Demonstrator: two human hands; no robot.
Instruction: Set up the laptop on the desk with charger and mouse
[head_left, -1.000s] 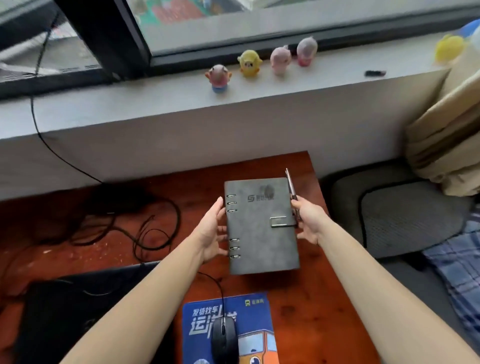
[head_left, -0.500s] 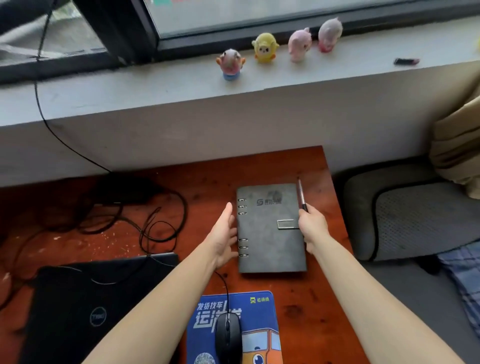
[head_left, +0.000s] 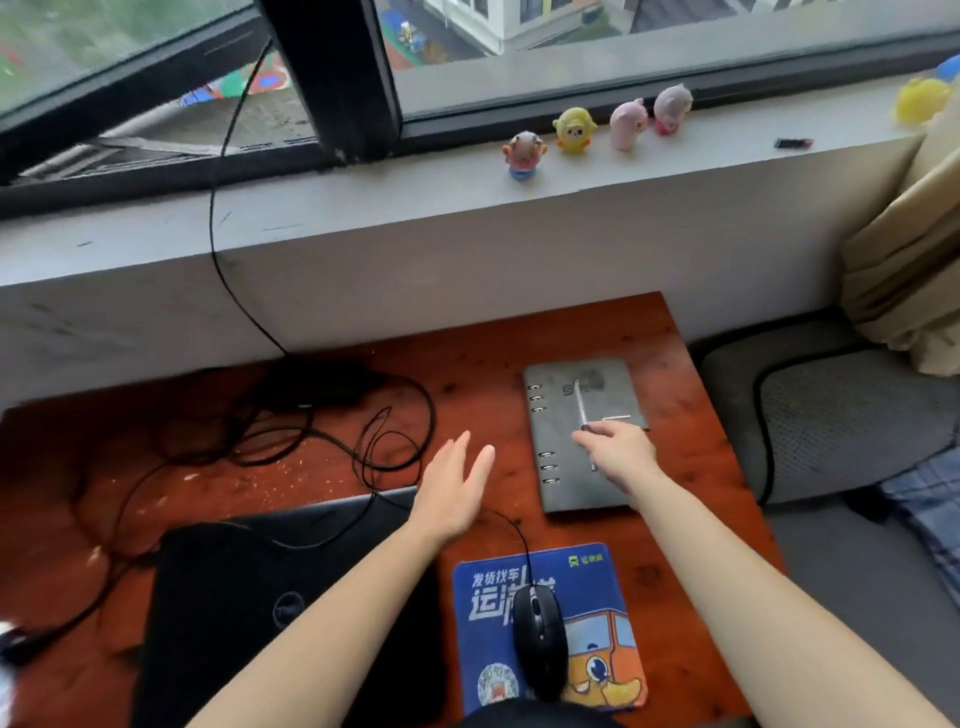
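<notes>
A closed black laptop (head_left: 249, 597) lies at the front left of the red-brown desk (head_left: 467, 374). A black wired mouse (head_left: 540, 636) sits on a blue mouse pad (head_left: 597, 582) to its right. Black charger cables (head_left: 332, 415) lie tangled at the back of the desk. A grey ring-bound notebook (head_left: 576, 483) lies flat at the back right. My right hand (head_left: 615, 452) pinches a silver pen (head_left: 580, 402) over the notebook's cover. My left hand (head_left: 449, 486) hovers with fingers straight between the laptop and the notebook, holding nothing.
A grey window ledge (head_left: 363, 208) behind the desk carries several small toy figures (head_left: 574, 130). One black cable (head_left: 218, 208) runs up over the ledge to the window. A grey cushioned chair (head_left: 841, 415) and a beige curtain (head_left: 904, 270) stand right of the desk.
Both hands have let go of the notebook, which now lies flat on the desk. My left hand has drawn away to the left. My right hand has brought the pen over the cover.
</notes>
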